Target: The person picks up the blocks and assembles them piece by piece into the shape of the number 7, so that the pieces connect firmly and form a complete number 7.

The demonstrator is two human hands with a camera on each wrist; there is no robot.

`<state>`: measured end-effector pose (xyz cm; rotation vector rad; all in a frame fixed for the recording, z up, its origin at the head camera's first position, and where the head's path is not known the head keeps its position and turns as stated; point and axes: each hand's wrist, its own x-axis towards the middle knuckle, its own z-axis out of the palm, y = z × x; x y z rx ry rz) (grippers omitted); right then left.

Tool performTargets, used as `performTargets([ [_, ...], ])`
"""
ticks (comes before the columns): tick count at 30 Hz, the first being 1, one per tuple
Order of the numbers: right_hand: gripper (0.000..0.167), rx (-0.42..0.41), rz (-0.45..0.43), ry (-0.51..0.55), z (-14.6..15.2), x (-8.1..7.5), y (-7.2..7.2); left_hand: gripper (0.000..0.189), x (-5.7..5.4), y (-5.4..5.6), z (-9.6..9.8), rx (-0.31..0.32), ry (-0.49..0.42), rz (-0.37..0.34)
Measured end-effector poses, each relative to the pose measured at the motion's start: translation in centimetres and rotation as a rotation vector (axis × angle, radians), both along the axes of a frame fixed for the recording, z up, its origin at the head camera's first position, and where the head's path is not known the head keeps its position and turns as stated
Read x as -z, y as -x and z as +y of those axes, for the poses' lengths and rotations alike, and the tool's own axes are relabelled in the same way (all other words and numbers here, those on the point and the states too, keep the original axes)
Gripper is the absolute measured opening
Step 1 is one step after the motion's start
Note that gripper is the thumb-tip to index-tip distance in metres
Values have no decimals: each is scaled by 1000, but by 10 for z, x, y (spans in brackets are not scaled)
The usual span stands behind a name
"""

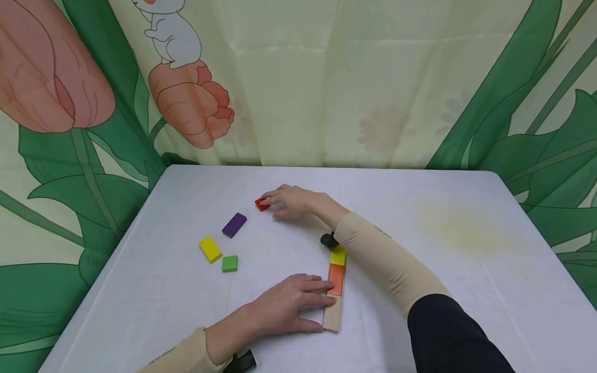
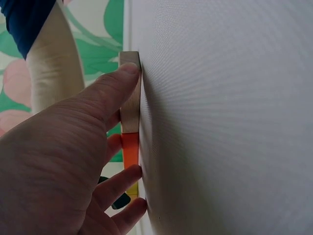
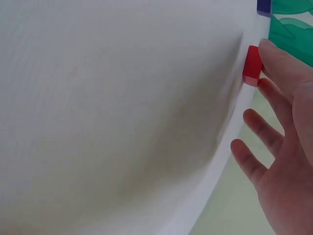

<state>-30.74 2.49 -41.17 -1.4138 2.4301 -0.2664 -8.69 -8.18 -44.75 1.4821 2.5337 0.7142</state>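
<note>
A row of blocks runs away from me on the table, with a plain wooden block (image 1: 331,315) nearest, then an orange block (image 1: 336,280) and a yellow block (image 1: 338,256). My left hand (image 1: 291,305) rests against this row with its fingers spread. Its thumb touches the wooden block, and fingertips lie on or beside the orange one. At the far side, my right hand (image 1: 296,202) pinches a small red block (image 3: 252,66) between thumb and index finger, the other fingers held loosely out. The red block sits on the table, partly covered by the fingers.
Left of the row lie a purple block (image 1: 234,225), a yellow block (image 1: 210,249) and a green block (image 1: 230,263), apart from one another. The right forearm (image 1: 387,259) hides the far end of the row. A white cloth (image 1: 466,290) covers the table.
</note>
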Motion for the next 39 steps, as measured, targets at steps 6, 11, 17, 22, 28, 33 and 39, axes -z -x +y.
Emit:
performTargets([
  [6, 52, 69, -15, -41, 15, -9, 5, 52, -1, 0, 0, -13, 15, -2],
  [11, 50, 114, -26, -95, 28, -16, 11, 53, -2, 0, -1, -23, 24, -12],
  [17, 50, 160, -23, -166, 47, -21, 18, 53, -3, 1, 0, -17, 30, -30],
  [22, 49, 210, -48, -177, 67, -23, 21, 53, -3, 0, 1, -19, 43, -37],
  [28, 47, 264, -80, -156, 91, -21, 18, 52, -3, -2, 0, -32, 51, -37],
  [33, 47, 295, -65, -145, 109, -21, 13, 52, -3, -3, 0, -38, 55, -36],
  [39, 45, 309, -43, -110, 131, -23, 2, 52, -4, -2, 2, -33, 59, -39],
])
